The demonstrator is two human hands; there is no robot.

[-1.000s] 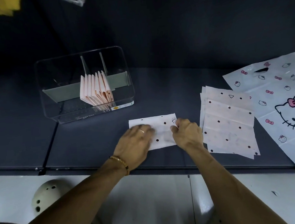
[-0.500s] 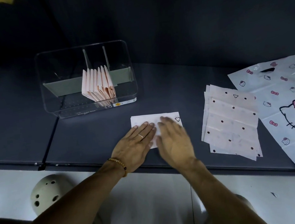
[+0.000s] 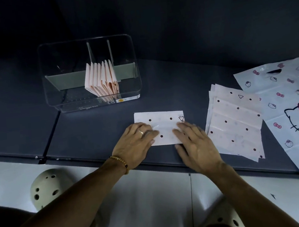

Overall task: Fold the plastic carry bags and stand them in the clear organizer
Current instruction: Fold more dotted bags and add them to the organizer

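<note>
Head view: white tiled floor (image 3: 152,194) lies under your arms. Your left hand (image 3: 133,147) and right hand (image 3: 196,145) press flat, fingers straight, on the folded bag (image 3: 164,123) near the dark table (image 3: 92,129) edge. Beyond it, the clear organizer (image 3: 91,73) holds folded bags (image 3: 102,79) upright before a dark wall (image 3: 191,19).

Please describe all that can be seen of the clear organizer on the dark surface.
The organizer is a clear, hard-looking plastic box with rounded corners and no lid, standing upright on the dark table, left of and behind the hands. Two thin upright dividers rise inside it, and a grey panel runs across its back. A row of pale pink folded bags stands on edge near the middle. A label strip along the front base reads "Storage box". No hand touches it.
</note>
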